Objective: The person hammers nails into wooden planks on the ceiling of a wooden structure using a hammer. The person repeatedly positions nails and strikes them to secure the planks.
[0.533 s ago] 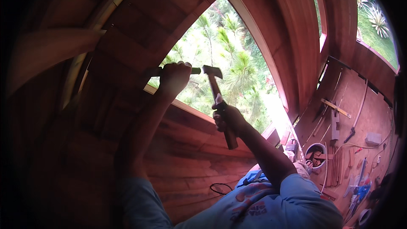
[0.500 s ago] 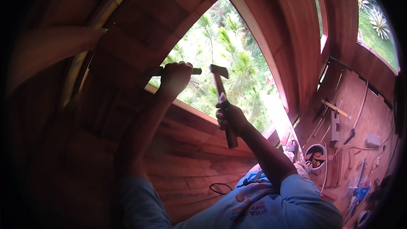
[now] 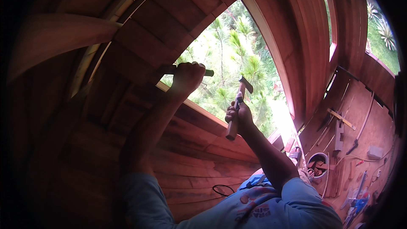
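Shirt sleeves, pale blue, sit lowest in view, and my two forearms climb from them toward the window opening (image 3: 237,59). My right hand (image 3: 238,116) is wrapped fully shut around the wooden handle of the hammer (image 3: 238,106). Half a second ago the hammer head stood right beside the free end of the chisel; now it has swung back and sits lower and to the right, clearly apart from it. I judge that one blow has landed and I am drawing back for another. The hammer's long axis runs steeply, butt end down and a little left, head up and to the right, silhouetted against the green trees.

Above it, my left hand (image 3: 186,77) is clenched closed around the chisel (image 3: 206,72), holding it where the curved wooden planking (image 3: 140,46) meets the opening. The chisel lies nearly level: its struck end juts out of my fist to the right, and its working end points left into the boards, hidden by my fingers and the shadow. It has not shifted between blows.

Farther off, down on the right, tools and a cord lie scattered on the plank floor (image 3: 373,123).
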Demonstrator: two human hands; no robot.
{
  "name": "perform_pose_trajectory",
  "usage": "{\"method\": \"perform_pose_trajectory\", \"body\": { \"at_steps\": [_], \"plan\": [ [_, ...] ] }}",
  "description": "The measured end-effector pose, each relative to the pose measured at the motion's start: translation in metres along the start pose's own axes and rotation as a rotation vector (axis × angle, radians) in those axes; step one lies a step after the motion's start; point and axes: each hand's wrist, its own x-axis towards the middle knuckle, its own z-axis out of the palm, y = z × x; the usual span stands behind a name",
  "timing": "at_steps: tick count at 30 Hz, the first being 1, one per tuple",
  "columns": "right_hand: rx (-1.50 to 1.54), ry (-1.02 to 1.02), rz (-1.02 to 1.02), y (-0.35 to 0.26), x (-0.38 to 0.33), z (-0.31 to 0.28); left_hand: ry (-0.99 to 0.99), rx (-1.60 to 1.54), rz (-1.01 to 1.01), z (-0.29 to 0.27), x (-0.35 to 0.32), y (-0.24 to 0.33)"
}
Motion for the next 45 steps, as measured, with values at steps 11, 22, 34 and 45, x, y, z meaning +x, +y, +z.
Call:
{"method": "perform_pose_trajectory", "body": {
  "at_steps": [11, 22, 34, 45],
  "plan": [
    [0.113, 0.185, -0.107, -0.002, -0.009, 0.006, -0.04, -0.019, 0.012, -0.006, 0.003, -0.001],
    [-0.047, 0.171, -0.056, 0.008, -0.024, 0.018, -0.031, -0.021, 0.01, -0.005, -0.002, -0.001],
    [-0.018, 0.025, -0.031, 0.009, -0.042, 0.03, -0.102, 0.031, 0.021, -0.005, -0.01, -0.002],
    [-0.223, 0.0, 0.158, 0.017, -0.042, 0.006, -0.123, 0.024, 0.012, -0.003, -0.01, -0.002]
  ]
}}
